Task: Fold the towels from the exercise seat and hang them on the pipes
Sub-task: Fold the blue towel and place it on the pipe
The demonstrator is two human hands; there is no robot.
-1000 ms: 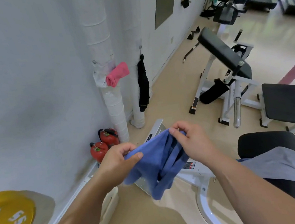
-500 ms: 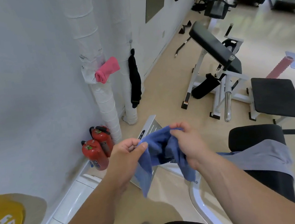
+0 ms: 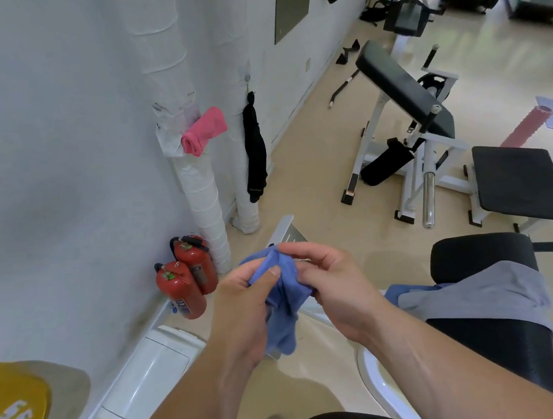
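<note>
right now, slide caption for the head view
Left hand and right hand grip a blue towel; pink towel hangs on the pipe.

Your left hand and right hand now meet at mid-frame — the blue towel bunches narrower between them.
</note>
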